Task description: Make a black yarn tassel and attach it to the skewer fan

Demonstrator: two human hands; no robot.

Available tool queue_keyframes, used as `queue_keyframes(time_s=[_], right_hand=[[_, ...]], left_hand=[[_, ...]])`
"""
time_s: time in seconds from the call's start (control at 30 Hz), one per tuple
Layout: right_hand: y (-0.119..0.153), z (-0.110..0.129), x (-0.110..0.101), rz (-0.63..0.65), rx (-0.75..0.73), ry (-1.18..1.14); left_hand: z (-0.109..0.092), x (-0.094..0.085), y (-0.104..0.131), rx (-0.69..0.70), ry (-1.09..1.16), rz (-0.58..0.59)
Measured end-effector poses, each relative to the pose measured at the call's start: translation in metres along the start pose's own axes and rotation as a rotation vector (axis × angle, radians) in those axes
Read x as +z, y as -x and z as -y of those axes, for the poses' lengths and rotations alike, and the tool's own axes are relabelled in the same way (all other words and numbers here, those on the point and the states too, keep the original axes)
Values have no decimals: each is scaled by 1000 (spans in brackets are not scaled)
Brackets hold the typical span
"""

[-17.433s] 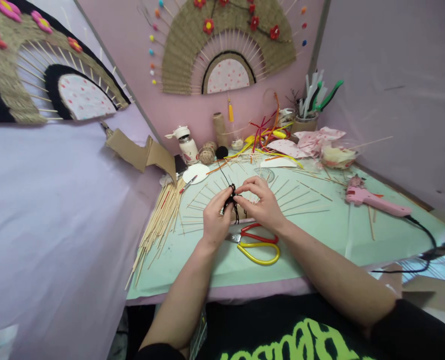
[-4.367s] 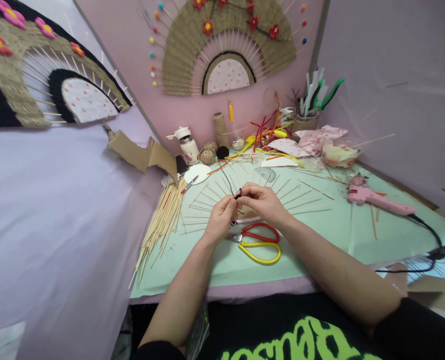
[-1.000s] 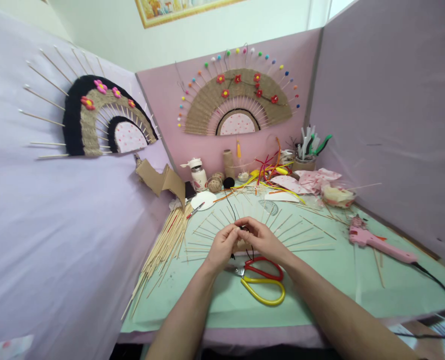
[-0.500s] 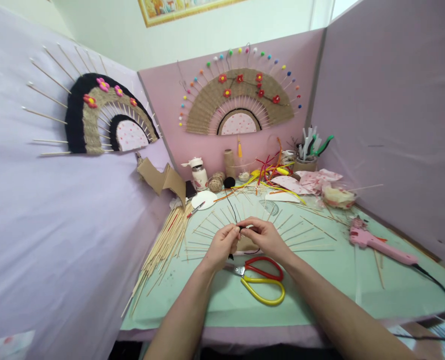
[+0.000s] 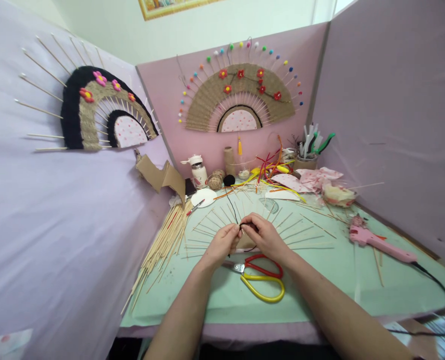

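Note:
Both hands meet over a half-round fan frame, a tan cardboard centre (image 5: 246, 243) with thin sticks (image 5: 305, 234) fanning out on the table. My left hand (image 5: 222, 243) pinches black yarn (image 5: 231, 204) that runs back to a dark ball (image 5: 229, 180). Fingertips of my right hand (image 5: 264, 236) are closed on the same yarn just beside it, near the top of the cardboard. A short yarn end hangs below my left hand. Scissors (image 5: 262, 277) with one red and one yellow handle lie just in front of the frame. My fingers hide much of the cardboard's top edge.
Loose bamboo sticks (image 5: 158, 245) are heaped on the left. A pink glue gun (image 5: 382, 242) with a black cord lies right. Behind stand a white bottle (image 5: 198, 172), twine balls (image 5: 215, 181) and a tool jar (image 5: 305, 162). Finished fans (image 5: 203, 107) hang on the partitions.
My right hand's fingers have shifted slightly along the yarn at the cardboard's top edge. My left hand keeps its pinch. The camera view has moved a little.

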State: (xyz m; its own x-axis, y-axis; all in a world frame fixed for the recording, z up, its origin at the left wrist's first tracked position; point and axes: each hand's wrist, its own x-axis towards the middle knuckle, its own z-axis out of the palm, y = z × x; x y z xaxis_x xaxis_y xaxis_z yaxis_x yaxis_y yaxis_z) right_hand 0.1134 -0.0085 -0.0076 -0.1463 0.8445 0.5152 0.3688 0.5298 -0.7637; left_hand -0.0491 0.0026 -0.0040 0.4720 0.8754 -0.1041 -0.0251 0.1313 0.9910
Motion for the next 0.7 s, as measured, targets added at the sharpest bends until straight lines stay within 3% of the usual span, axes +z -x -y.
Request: queue_keyframes(time_s=[0.1,0.17,0.23,0.33,0.47,0.7], right_hand=[[-2,-3,-4,-66,11,32],[-3,-5,-5,-83,12,73],[-2,-6,-5,-65,3,111],[0,-7,-2,3,-13,134],[3,-6,2,68,-27,107],[2,-3,0,64,-5,96]], left_hand=[[1,-6,-3,90,-250,-191],[1,-8,-3,257,-408,-423],[0,-6,-2,422,-480,-557],[1,1,1,531,-475,-450],[9,8,0,452,-416,-224],[14,6,-3,384,-482,-142]])
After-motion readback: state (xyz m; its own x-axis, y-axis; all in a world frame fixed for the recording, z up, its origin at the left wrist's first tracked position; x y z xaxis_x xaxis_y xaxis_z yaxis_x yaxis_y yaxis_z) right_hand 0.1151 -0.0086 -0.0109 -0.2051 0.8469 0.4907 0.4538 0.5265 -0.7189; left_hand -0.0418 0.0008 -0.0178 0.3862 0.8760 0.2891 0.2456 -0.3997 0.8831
